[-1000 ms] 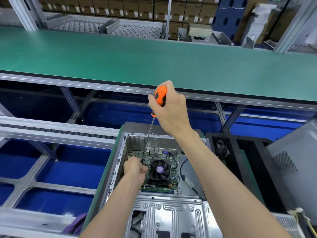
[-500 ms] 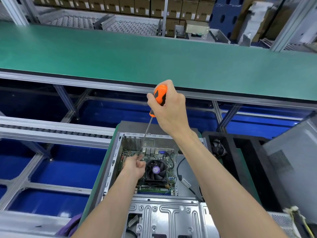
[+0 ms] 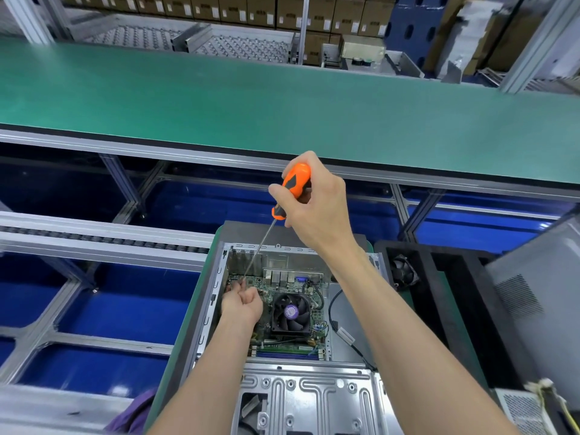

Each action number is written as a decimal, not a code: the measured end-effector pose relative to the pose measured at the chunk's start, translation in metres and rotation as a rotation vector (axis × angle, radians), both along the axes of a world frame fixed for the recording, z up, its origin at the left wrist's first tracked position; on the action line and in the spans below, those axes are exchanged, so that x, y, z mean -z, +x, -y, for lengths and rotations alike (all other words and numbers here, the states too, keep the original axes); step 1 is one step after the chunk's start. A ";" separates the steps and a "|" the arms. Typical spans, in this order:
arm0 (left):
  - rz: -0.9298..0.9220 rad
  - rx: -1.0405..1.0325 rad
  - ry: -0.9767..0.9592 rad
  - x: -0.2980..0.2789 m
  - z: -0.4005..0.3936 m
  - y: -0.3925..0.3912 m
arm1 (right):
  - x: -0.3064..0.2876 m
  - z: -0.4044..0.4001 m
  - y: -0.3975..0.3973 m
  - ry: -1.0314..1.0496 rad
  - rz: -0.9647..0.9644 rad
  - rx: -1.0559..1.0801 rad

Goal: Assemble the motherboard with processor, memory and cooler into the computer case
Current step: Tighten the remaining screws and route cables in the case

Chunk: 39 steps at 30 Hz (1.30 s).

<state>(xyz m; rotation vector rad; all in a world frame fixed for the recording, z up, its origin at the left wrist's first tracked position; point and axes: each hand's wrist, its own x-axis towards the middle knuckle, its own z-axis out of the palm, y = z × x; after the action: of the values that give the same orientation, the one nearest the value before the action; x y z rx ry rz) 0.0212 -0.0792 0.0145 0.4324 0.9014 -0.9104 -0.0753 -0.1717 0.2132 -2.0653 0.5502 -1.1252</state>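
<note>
The computer case (image 3: 216, 296) is lying open on the surface (image 3: 175, 350), holding the motherboard (image 3: 282, 287) with its cooler (image 3: 291, 312) near the middle and memory (image 3: 288, 351) along the near edge. The right hand (image 3: 317, 202) is gripping the orange screwdriver (image 3: 293, 186), its shaft slanting down to the board's far-left corner. The left hand (image 3: 241, 304) is curling round the tip, seemingly steadying a screw too small to make out. A slanted tip could be slipping off and gouging the board.
</note>
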 end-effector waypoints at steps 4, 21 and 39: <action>-0.089 -0.169 -0.063 -0.002 -0.004 0.003 | 0.004 0.002 0.001 -0.077 -0.035 0.063; 0.481 0.472 0.571 0.007 0.002 -0.002 | 0.000 0.017 0.022 -0.306 -0.205 -0.056; 1.588 1.843 1.172 0.003 -0.008 0.004 | 0.026 0.003 0.057 -0.288 -0.380 -0.134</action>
<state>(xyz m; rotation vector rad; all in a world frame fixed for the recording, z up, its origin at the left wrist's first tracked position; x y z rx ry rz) 0.0249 -0.0712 0.0117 2.7303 -0.9503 -0.9780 -0.0178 -0.1749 0.1867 -2.5501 0.4379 -0.7705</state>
